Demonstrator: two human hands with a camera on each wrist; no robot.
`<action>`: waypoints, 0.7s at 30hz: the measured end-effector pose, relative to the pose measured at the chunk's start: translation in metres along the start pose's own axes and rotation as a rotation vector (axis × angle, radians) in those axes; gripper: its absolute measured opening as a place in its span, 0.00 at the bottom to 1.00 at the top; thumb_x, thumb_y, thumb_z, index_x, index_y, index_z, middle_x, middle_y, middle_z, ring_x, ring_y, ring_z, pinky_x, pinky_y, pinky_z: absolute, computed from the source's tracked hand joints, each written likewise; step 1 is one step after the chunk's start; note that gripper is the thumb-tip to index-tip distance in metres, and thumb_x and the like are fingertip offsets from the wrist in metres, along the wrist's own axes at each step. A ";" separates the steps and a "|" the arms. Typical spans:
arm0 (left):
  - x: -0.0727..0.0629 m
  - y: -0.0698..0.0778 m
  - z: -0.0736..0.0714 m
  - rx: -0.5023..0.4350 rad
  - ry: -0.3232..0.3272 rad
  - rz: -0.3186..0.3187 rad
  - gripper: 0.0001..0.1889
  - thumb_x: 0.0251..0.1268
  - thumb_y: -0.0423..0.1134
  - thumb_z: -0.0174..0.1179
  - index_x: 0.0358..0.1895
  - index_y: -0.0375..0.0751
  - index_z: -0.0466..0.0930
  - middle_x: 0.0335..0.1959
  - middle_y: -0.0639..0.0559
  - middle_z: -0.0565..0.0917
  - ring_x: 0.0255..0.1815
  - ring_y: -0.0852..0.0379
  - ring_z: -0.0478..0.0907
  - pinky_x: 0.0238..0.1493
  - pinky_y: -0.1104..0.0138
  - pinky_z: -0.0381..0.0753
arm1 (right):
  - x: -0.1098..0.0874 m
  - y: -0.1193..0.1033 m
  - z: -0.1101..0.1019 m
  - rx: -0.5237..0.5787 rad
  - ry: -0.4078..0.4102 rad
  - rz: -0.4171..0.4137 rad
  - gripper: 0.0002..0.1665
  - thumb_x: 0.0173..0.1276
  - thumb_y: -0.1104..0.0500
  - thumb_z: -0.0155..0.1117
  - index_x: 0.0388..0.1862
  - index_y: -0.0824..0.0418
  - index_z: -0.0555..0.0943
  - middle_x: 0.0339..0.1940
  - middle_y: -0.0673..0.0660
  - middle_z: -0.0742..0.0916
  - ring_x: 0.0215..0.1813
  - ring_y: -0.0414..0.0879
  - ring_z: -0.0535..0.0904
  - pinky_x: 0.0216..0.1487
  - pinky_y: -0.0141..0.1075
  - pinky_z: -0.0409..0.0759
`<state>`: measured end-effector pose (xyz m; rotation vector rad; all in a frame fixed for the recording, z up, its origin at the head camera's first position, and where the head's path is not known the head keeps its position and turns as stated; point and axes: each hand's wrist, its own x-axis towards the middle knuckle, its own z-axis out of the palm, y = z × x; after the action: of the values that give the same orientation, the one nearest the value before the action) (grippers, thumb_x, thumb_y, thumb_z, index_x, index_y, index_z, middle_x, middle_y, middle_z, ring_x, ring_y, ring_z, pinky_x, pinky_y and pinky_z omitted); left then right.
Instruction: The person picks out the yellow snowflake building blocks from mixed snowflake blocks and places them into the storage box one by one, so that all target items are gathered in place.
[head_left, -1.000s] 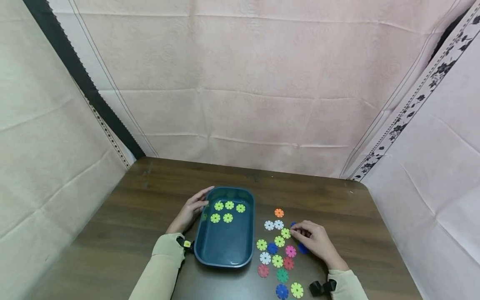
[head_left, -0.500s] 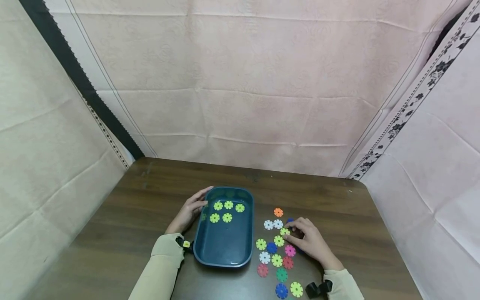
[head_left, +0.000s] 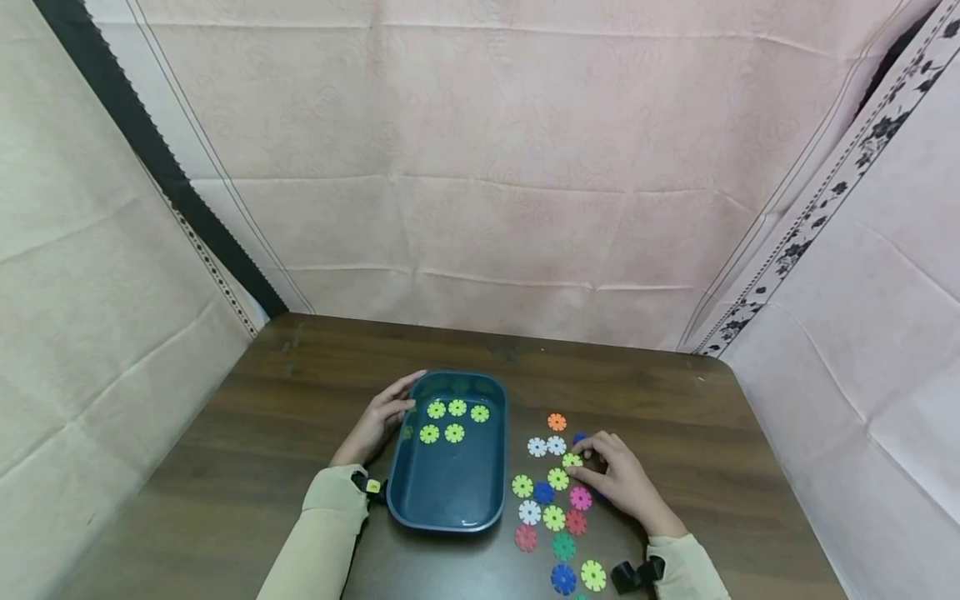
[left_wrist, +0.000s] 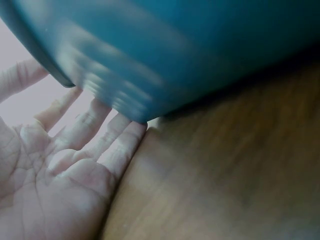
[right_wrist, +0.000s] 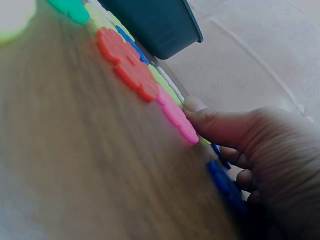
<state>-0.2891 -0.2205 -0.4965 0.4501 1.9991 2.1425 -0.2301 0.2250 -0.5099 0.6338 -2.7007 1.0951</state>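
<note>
A dark blue-green rectangular tray (head_left: 447, 500) stands on the table with several yellow-green notched plastic discs (head_left: 453, 433) in its far half. My left hand (head_left: 377, 429) touches its left side near the far corner; in the left wrist view the fingers (left_wrist: 82, 127) lie nearly straight against the outer wall. Right of the tray, my right hand (head_left: 621, 479) pinches a yellow-green notched disc (head_left: 572, 461) between thumb and fingertips, low over the table. In the right wrist view the thumb (right_wrist: 220, 125) hides most of that disc, beside a pink disc (right_wrist: 176, 115).
Several loose discs lie around it: orange (head_left: 557, 422), white (head_left: 529, 512), blue (head_left: 563, 578), green (head_left: 563, 547), red (head_left: 576, 522) and more yellow-green ones (head_left: 554, 517). The wooden table (head_left: 247, 467) ends at hanging pale cloths (head_left: 480, 208) on three sides.
My right hand has moved a little left and its thumb and fingers have come together on the yellow-green disc, which has shifted slightly right. The left hand and tray stay in place.
</note>
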 end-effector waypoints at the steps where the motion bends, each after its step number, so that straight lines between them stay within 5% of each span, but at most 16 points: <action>1: 0.000 0.000 0.000 0.001 0.000 0.002 0.27 0.77 0.37 0.50 0.76 0.50 0.65 0.71 0.40 0.71 0.66 0.36 0.71 0.59 0.57 0.74 | 0.000 0.000 0.000 0.002 0.002 0.001 0.13 0.60 0.46 0.77 0.42 0.42 0.83 0.34 0.42 0.79 0.35 0.40 0.68 0.35 0.34 0.69; 21: -0.001 0.000 0.000 0.026 0.003 -0.011 0.27 0.77 0.38 0.50 0.77 0.50 0.65 0.72 0.42 0.71 0.66 0.40 0.71 0.61 0.54 0.70 | -0.001 -0.001 0.000 0.039 0.019 0.046 0.17 0.60 0.48 0.77 0.44 0.47 0.80 0.33 0.45 0.78 0.34 0.40 0.70 0.35 0.34 0.71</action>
<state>-0.2881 -0.2206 -0.4964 0.4391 2.0288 2.1147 -0.2285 0.2245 -0.5091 0.5665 -2.6970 1.1609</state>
